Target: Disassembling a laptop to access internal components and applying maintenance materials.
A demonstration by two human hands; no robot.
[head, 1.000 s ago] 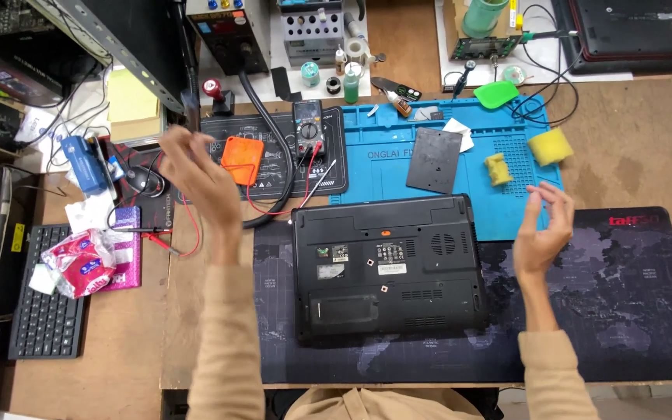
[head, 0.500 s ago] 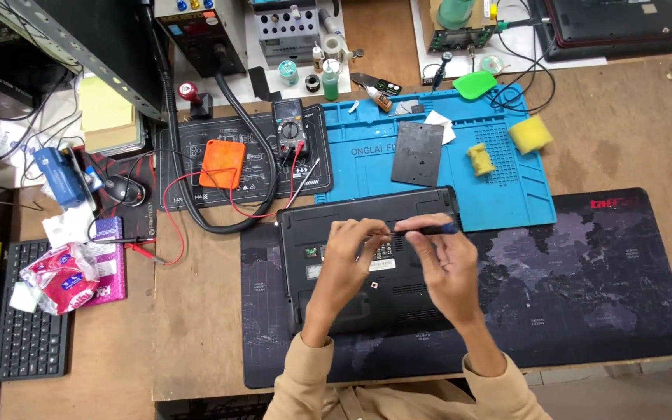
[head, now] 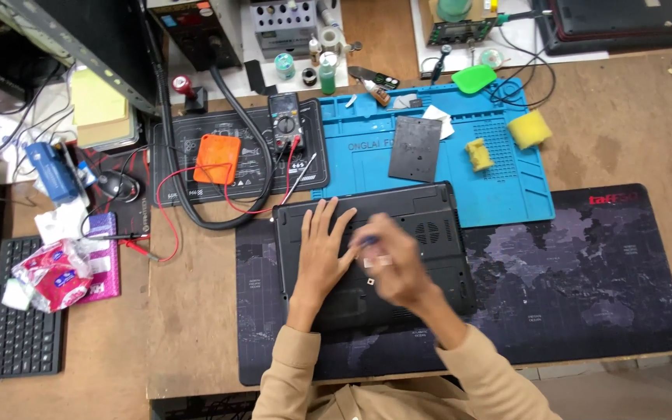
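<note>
One wooden workbench (head: 196,342) is carrying everything here, and a long dark desk mat (head: 585,280) with a pale map pattern is lying across its near half. Behind that, a blue work mat (head: 507,194) is lying toward the back, with a dark flat cover panel (head: 415,148) and two yellow sponge pieces (head: 529,128) sitting on it. A smaller black mat (head: 180,155) is sitting to the left, bearing an orange square pad (head: 217,159) and a multimeter (head: 282,120) with red leads trailing off it. A black keyboard (head: 21,342) is lying at the far left edge.

The black laptop (head: 421,222) is lying upside down on the dark desk mat, straight in front of the person, its far edge overlapping the blue work mat. Both hands are working over its underside. The left hand (head: 322,253) is resting flat on the left part of the base, fingers spread and released, pressing down on the casing. The right hand (head: 400,263) is hovering just beside it, over the middle of the base, and is smeared by motion; it is appearing to pinch a slim screwdriver (head: 368,240) with a bluish handle, though the blur is making the grip hard to confirm. The two hands are almost touching, fingertips of the left lying next to the tool.
</note>
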